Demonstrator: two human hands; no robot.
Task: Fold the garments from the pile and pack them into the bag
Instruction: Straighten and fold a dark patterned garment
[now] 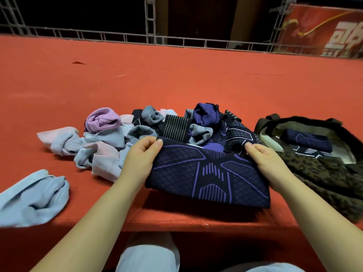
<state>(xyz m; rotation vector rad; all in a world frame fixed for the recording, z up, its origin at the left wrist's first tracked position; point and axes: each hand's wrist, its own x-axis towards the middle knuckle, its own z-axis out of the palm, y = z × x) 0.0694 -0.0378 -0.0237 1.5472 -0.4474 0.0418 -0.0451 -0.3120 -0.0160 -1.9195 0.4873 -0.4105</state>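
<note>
The person's left hand (142,154) pinches the far left corner of a dark navy garment (208,177) with purple line patterning, thumb on top and the fingers (159,142) curled at the fabric's edge. The right hand (263,156) grips the far right corner of the same garment, its fingers folded over the edge and partly tucked beneath, so how far they wrap under is hard to tell. The garment lies folded into a broad rectangle on the red counter (176,85), near its front edge, stretched between the two hands.

Just behind it sits the pile (157,126) of unfolded garments: a lilac rolled piece (103,118) at the left, grey-blue ribbed pieces, a black piece with thin white stripes (176,127), and a deep blue bundle (206,113) toward the right. Pale blue and pink garments (94,152) spill from the pile's left side, touching one another. A separate light blue garment (33,199) lies well apart at the counter's near left edge.

To the right, just beside the right hand, the bag (324,173) of dark leopard-print fabric lies open, with a light lining. Inside it rests a folded navy garment (306,141) with a pattern that looks similar to the held one.

A metal truss frame (149,18) and a red banner (322,30) stand beyond the counter.
</note>
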